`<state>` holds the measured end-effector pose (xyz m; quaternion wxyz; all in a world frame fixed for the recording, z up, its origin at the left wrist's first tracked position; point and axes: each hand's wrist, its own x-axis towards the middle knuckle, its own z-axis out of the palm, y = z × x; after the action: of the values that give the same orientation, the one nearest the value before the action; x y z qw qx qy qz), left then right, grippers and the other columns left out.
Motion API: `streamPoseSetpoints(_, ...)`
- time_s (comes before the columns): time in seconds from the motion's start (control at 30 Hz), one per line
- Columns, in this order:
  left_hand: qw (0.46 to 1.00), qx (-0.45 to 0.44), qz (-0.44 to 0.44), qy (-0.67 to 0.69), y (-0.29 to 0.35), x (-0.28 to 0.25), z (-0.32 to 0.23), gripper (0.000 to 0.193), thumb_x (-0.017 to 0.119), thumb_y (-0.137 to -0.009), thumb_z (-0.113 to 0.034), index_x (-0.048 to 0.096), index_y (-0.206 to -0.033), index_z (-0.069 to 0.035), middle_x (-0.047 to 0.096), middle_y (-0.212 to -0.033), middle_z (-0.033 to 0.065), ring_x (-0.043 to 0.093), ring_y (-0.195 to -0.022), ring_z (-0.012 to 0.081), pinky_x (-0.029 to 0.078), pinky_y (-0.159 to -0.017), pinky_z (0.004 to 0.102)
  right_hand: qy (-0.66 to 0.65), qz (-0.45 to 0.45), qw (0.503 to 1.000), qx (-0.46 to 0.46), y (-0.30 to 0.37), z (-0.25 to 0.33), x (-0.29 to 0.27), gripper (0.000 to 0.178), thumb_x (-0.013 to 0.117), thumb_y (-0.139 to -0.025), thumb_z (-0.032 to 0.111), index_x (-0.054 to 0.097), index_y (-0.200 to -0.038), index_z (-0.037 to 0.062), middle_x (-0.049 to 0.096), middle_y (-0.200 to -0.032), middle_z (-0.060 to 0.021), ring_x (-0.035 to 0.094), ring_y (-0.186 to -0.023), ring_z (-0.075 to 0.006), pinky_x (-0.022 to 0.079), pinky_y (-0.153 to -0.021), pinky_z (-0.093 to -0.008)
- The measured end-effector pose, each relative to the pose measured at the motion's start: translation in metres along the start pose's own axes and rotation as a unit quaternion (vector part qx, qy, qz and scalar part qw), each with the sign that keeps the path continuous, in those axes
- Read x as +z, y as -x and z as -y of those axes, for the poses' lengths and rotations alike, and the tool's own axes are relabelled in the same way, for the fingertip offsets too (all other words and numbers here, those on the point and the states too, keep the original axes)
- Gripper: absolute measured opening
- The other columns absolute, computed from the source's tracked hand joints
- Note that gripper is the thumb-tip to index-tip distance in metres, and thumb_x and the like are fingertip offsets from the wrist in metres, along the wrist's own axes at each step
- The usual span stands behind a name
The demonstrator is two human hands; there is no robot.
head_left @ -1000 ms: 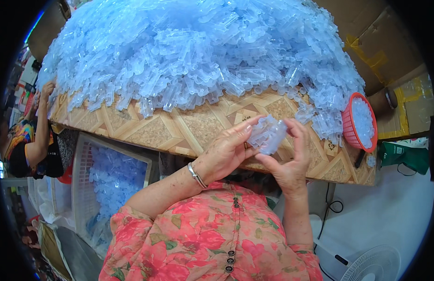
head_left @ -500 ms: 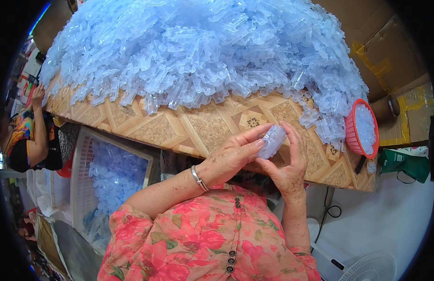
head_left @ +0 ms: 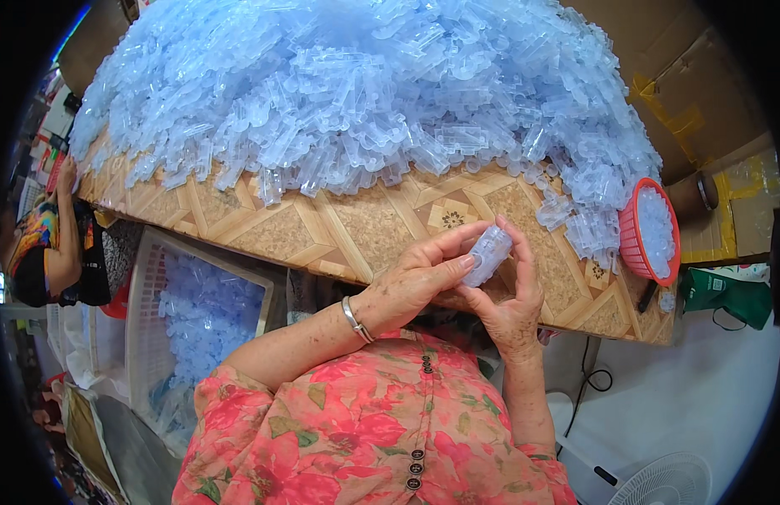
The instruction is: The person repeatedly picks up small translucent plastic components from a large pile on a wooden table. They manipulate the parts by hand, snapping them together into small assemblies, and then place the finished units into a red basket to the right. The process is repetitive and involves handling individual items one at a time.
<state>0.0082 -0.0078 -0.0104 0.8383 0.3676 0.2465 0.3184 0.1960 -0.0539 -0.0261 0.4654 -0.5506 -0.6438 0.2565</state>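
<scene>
Both hands meet over the front edge of a patterned table (head_left: 339, 231). My left hand (head_left: 419, 278) and my right hand (head_left: 512, 303) together pinch a small clear bluish plastic piece (head_left: 488, 252) between the fingertips. A silver bracelet sits on my left wrist. A huge heap of the same clear blue plastic pieces (head_left: 348, 93) covers most of the table just beyond my hands.
A red basket (head_left: 651, 231) of plastic pieces stands at the table's right edge. A white crate (head_left: 154, 320) holding more pieces sits below the table on the left. Another person (head_left: 53, 236) is at far left. Cardboard boxes (head_left: 701, 109) and a white fan (head_left: 684, 484) are on the right.
My hands have turned the plastic piece and closed in tighter on it; it now stands more upright between the fingertips. The view shifted slightly.
</scene>
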Motion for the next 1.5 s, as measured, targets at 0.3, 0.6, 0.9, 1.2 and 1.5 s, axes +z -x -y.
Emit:
streamPoseSetpoints(0.3,0.999,0.018,0.027,-0.002,0.0,0.001,-0.004,0.058,0.06,-0.108,-0.02,0.04,-0.162,-0.013,0.059,-0.143,0.0033,0.061,-0.12,0.0101,0.054,-0.099,0.0285,-0.024,0.006,1.0,-0.013,0.002,-0.005,0.0,0.09,0.093,-0.073,0.014,0.046,-0.15,0.0065,0.056,-0.151,-0.0192,0.057,-0.137,-0.0344,0.047,-0.114,-0.0441)
streamPoseSetpoints(0.6,0.974,0.096,0.047,-0.202,-0.003,-0.006,-0.003,0.056,0.056,-0.11,-0.023,0.04,-0.162,-0.012,0.059,-0.145,0.0043,0.057,-0.123,0.0103,0.052,-0.101,0.0272,0.01,-0.005,0.997,-0.07,0.0,-0.004,0.002,0.092,0.092,-0.075,0.015,0.042,-0.151,0.0044,0.054,-0.15,-0.0219,0.058,-0.135,-0.0366,0.048,-0.112,-0.0455)
streamPoseSetpoints(0.9,0.907,0.187,0.077,-0.369,-0.002,-0.006,-0.007,0.06,0.05,-0.111,-0.023,0.03,-0.165,-0.006,0.05,-0.154,0.0181,0.049,-0.14,0.0263,0.039,-0.117,0.037,0.017,-0.012,0.996,-0.085,0.004,-0.014,0.004,0.092,0.092,-0.079,0.022,0.041,-0.152,0.001,0.056,-0.147,-0.0209,0.06,-0.13,-0.0357,0.05,-0.108,-0.0445)
streamPoseSetpoints(1.2,0.938,0.139,0.073,-0.309,-0.005,-0.01,-0.006,0.056,0.047,-0.113,-0.025,0.034,-0.164,-0.009,0.04,-0.166,0.0127,0.044,-0.147,0.023,0.036,-0.119,0.0348,-0.068,-0.035,0.997,-0.011,0.01,-0.015,0.014,0.098,0.094,-0.077,0.026,0.039,-0.153,-0.0021,0.056,-0.144,-0.0207,0.06,-0.128,-0.0311,0.05,-0.107,-0.0424)
streamPoseSetpoints(1.5,0.886,0.239,0.047,-0.395,-0.01,-0.007,0.005,0.061,0.059,-0.107,-0.023,0.037,-0.162,-0.007,0.049,-0.16,0.0132,0.064,-0.125,0.0219,0.053,-0.103,0.0331,-0.068,-0.088,0.994,-0.008,0.009,-0.011,0.021,0.096,0.093,-0.078,0.025,0.039,-0.152,-0.0041,0.059,-0.141,-0.0209,0.061,-0.125,-0.0328,0.05,-0.105,-0.0432)
